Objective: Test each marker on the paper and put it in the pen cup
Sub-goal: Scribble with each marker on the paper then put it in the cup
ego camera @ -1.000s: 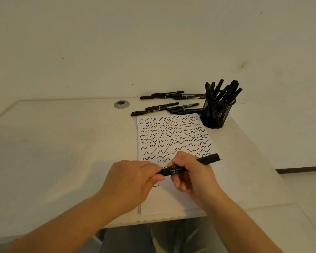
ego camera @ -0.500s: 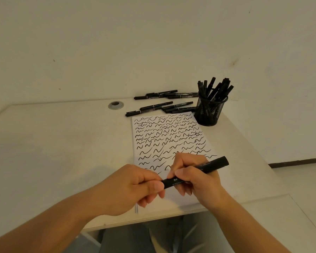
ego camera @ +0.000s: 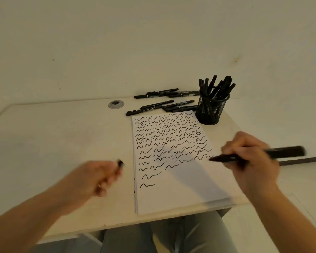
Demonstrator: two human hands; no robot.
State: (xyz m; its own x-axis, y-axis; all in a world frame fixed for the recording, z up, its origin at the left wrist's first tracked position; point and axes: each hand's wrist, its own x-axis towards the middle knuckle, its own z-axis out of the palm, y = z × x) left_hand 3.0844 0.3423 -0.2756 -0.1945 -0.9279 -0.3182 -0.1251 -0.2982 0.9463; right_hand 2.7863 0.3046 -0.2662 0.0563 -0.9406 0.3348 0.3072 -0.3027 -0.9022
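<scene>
My right hand [ego camera: 252, 161] grips a black marker [ego camera: 281, 152] with its bare tip at the right edge of the white paper [ego camera: 181, 194], which is covered in black squiggles. My left hand [ego camera: 97, 178], blurred, sits left of the paper and pinches the marker's black cap [ego camera: 119, 166]. A black mesh pen cup [ego camera: 211, 110] holding several markers stands at the paper's far right corner. Several loose black markers [ego camera: 153, 106] lie beyond the paper's far edge.
The pale desk [ego camera: 53, 143] meets a wall at the back. A grey cable grommet [ego camera: 116, 104] is set into it left of the loose markers. The desk's right edge runs just past the cup; my legs show below the front edge.
The hands pulled apart: the cap came off in my left hand, which swung left. My right hand carried the uncapped marker right, its tip now at the paper's right edge.
</scene>
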